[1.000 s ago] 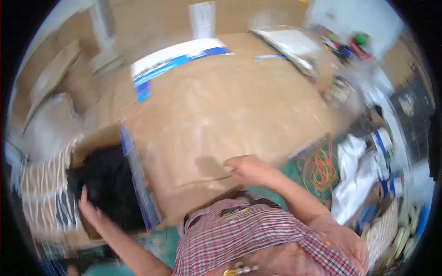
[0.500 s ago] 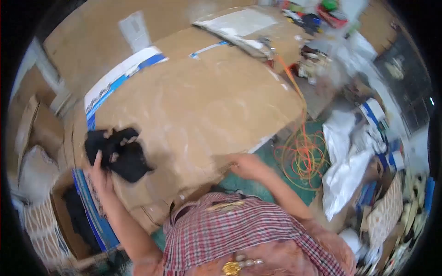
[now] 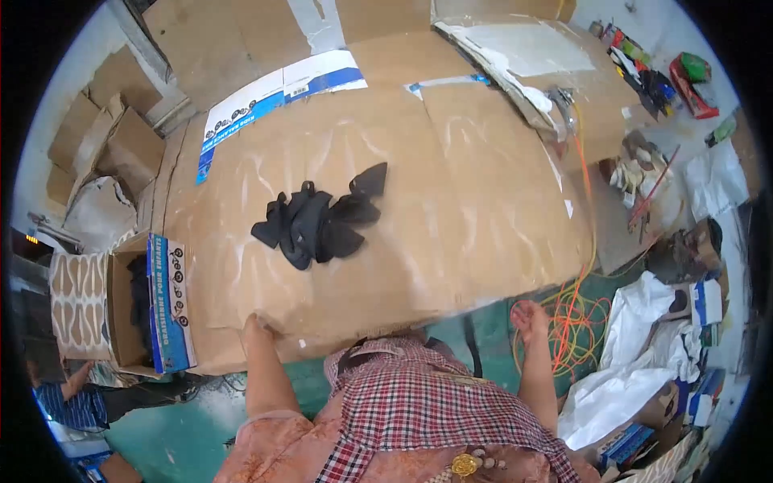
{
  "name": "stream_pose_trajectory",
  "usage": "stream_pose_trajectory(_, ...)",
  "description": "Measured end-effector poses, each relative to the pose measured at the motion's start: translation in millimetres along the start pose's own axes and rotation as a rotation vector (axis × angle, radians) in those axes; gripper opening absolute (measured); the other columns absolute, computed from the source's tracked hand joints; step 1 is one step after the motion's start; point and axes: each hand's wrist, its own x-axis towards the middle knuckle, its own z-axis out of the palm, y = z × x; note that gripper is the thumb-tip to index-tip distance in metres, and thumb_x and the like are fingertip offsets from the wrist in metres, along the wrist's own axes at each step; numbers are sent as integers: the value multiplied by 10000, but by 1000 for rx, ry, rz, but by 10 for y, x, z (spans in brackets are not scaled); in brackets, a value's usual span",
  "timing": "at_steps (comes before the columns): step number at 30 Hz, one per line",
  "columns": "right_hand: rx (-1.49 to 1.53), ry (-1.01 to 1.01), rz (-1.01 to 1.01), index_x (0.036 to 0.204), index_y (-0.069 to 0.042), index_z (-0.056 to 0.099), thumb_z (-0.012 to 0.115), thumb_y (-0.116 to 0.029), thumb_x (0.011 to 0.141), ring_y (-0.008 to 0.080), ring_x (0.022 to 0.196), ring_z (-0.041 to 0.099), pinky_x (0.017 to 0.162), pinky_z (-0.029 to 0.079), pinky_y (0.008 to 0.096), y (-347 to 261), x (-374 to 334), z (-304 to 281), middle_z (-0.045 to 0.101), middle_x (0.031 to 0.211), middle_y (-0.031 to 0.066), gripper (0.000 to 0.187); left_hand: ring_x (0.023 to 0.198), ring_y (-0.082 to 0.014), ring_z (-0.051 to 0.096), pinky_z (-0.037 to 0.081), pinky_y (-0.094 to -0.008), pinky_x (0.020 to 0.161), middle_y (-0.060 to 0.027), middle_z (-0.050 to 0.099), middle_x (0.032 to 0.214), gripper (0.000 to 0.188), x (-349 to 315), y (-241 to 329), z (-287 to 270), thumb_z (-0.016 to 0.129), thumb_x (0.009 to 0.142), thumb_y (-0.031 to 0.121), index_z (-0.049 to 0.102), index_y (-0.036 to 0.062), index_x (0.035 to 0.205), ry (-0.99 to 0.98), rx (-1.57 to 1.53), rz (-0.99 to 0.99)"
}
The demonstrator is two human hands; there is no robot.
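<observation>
A loose pile of black, curved, cut cloth-like pieces [image 3: 310, 225] lies on the brown cardboard table cover [image 3: 467, 241], left of its middle. No hand touches the pile. My left hand [image 3: 260, 324] is at the near edge of the cover, below the pile; its fingers are mostly turned out of sight. Beyond the table's near right corner, over the green floor, hangs my right hand [image 3: 530, 318]. Its fingers are loosely bent and I see nothing in them.
An open carton [image 3: 129, 310] with dark pieces inside stands at the left. Orange and yellow hoses [image 3: 573, 322] lie coiled on the floor at right, near white sheeting [image 3: 624, 354]. A white-topped board [image 3: 523, 50] rests at the back. Another person's striped sleeve [image 3: 68, 406] shows lower left.
My left hand has let go of the black pieces and drawn back to the table's near edge. My right hand has moved off to the right. The view has shifted.
</observation>
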Motion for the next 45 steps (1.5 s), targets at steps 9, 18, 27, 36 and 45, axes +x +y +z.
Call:
stream_pose_trajectory(9, -201, -33, 81, 907, -36, 462, 593, -169, 722, 178, 490, 484, 412, 431, 271, -532, 653, 153, 503, 717, 89, 263, 879, -204, 531, 449, -339, 717, -53, 525, 1057, 337, -704, -96, -117, 495, 805, 245, 467, 56, 1084, 40, 30, -30)
stream_pose_trajectory(18, -566, -396, 235, 803, 4, 512, 601, -236, 739, 201, 554, 566, 484, 487, 290, -721, 993, 349, 546, 664, 101, 264, 803, -223, 500, 433, -358, 645, -73, 476, 987, 575, -1647, -429, -230, 558, 754, 295, 299, 71, 1216, 533, 115, -90)
stream_pose_trajectory(27, -955, -778, 519, 783, 12, 543, 561, -244, 781, 164, 593, 575, 496, 470, 250, -1115, 1158, 13, 583, 687, 109, 256, 922, -242, 495, 426, -349, 744, -175, 398, 1183, 669, -2286, -1487, 1516, 617, 690, 223, 292, 56, 1251, 518, 817, 314)
stream_pose_trajectory(36, -1027, -843, -7, 857, -36, 528, 514, -163, 806, 119, 568, 548, 494, 462, 235, -2213, 1860, 926, 572, 703, 61, 137, 762, -202, 587, 441, -279, 715, -118, 613, 815, 276, -1920, -1265, 2306, 612, 668, 142, 584, -2, 902, 373, 830, 757)
stream_pose_trajectory(45, -937, -828, 49, 863, -22, 534, 524, -139, 794, 117, 580, 544, 519, 455, 230, -1934, 1329, 1601, 570, 706, 63, 137, 891, -275, 552, 414, -332, 785, -138, 588, 923, 339, -1400, -903, 2494, 554, 695, 223, 566, 53, 988, 282, 1234, 749)
